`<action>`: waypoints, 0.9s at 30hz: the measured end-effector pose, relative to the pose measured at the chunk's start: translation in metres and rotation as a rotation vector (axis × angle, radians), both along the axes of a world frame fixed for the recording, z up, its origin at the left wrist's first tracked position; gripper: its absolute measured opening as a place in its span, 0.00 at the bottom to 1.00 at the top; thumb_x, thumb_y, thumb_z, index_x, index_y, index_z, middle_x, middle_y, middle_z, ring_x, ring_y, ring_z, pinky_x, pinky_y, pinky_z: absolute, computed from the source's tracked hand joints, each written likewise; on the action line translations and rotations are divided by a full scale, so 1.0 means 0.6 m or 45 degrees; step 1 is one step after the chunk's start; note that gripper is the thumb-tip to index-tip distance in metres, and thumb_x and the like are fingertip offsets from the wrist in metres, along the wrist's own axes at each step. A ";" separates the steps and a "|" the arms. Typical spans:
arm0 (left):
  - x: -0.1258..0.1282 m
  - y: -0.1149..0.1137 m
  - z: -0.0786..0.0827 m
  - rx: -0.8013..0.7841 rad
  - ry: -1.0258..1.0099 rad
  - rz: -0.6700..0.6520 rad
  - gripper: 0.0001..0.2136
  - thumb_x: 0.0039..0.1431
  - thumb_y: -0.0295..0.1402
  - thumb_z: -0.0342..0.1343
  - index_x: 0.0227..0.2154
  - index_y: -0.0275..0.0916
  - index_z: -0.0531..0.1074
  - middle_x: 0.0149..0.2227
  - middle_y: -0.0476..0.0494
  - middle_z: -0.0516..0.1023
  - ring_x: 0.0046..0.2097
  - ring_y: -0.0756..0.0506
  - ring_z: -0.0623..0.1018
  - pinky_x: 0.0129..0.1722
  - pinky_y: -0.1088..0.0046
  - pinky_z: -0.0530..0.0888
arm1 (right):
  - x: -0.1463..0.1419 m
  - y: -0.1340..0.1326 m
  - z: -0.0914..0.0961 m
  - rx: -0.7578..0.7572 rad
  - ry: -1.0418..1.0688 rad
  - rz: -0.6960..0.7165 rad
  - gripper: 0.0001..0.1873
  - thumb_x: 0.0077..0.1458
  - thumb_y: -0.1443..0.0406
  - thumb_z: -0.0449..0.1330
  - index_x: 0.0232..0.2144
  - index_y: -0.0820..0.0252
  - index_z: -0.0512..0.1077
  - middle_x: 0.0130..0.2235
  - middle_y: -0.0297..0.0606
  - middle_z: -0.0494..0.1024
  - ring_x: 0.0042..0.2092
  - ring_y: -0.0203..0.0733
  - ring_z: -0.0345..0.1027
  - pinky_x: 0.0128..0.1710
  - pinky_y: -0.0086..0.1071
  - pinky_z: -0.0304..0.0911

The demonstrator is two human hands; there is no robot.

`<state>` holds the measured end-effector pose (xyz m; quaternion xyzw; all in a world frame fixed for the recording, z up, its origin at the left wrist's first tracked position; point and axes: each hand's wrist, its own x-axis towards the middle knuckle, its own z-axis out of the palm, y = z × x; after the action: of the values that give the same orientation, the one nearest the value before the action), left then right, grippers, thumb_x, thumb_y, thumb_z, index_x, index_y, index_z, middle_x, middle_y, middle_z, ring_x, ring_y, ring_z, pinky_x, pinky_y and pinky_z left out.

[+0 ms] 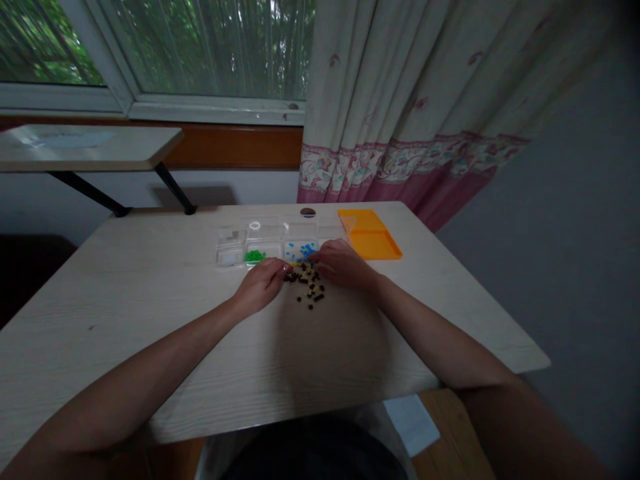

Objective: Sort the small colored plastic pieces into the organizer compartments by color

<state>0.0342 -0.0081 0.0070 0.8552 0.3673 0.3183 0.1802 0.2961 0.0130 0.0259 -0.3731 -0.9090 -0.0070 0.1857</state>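
Note:
A small heap of dark brown beads (307, 287) lies on the pale wooden table (150, 313), with a few yellowish ones mixed in. My left hand (263, 283) rests at the heap's left edge, fingers curled and pinched at the beads. My right hand (343, 263) sits at the heap's right edge, fingers bent down onto the table. Just behind the hands stands a clear compartment box (270, 241) holding green beads (255, 255) and blue beads (301, 250).
An orange tray (369, 233) lies to the right of the box near the table's far edge. A small dark round thing (307, 212) sits behind the box. A curtain (425, 100) hangs beyond the table, and a shelf (85, 147) juts out at left.

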 end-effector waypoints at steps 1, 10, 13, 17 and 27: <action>0.000 0.000 0.000 -0.004 0.000 -0.004 0.16 0.69 0.37 0.39 0.37 0.39 0.71 0.35 0.41 0.74 0.40 0.44 0.73 0.43 0.66 0.70 | 0.000 0.000 0.001 0.008 -0.007 -0.005 0.18 0.54 0.67 0.59 0.49 0.53 0.74 0.40 0.41 0.75 0.44 0.45 0.65 0.47 0.37 0.53; 0.001 -0.002 -0.003 0.004 -0.007 -0.030 0.16 0.69 0.37 0.39 0.39 0.39 0.72 0.37 0.41 0.76 0.42 0.44 0.74 0.45 0.64 0.71 | 0.001 0.004 -0.012 0.066 0.051 -0.043 0.16 0.55 0.65 0.61 0.47 0.49 0.75 0.42 0.38 0.77 0.46 0.44 0.66 0.50 0.40 0.52; 0.001 -0.001 -0.004 0.021 -0.009 -0.030 0.15 0.69 0.36 0.40 0.38 0.39 0.72 0.37 0.41 0.76 0.42 0.44 0.74 0.45 0.65 0.71 | 0.000 0.003 -0.015 0.093 0.021 -0.031 0.16 0.56 0.65 0.61 0.47 0.50 0.75 0.41 0.38 0.78 0.46 0.44 0.66 0.50 0.39 0.52; 0.002 0.000 -0.005 0.018 0.000 -0.023 0.15 0.69 0.37 0.40 0.37 0.39 0.72 0.35 0.42 0.75 0.40 0.44 0.74 0.43 0.65 0.70 | -0.002 0.004 -0.017 0.131 -0.075 0.003 0.17 0.57 0.66 0.59 0.50 0.51 0.74 0.39 0.38 0.79 0.47 0.46 0.65 0.50 0.40 0.51; 0.001 -0.003 -0.001 0.009 0.024 -0.048 0.14 0.69 0.36 0.41 0.38 0.39 0.72 0.37 0.42 0.76 0.42 0.44 0.74 0.44 0.65 0.70 | 0.000 0.005 -0.024 0.149 -0.082 0.037 0.19 0.58 0.67 0.58 0.52 0.50 0.72 0.42 0.39 0.78 0.48 0.46 0.63 0.50 0.41 0.52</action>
<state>0.0349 -0.0097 0.0064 0.8656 0.3517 0.3078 0.1798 0.2959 0.0161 0.0116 -0.3481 -0.9178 -0.0696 0.1778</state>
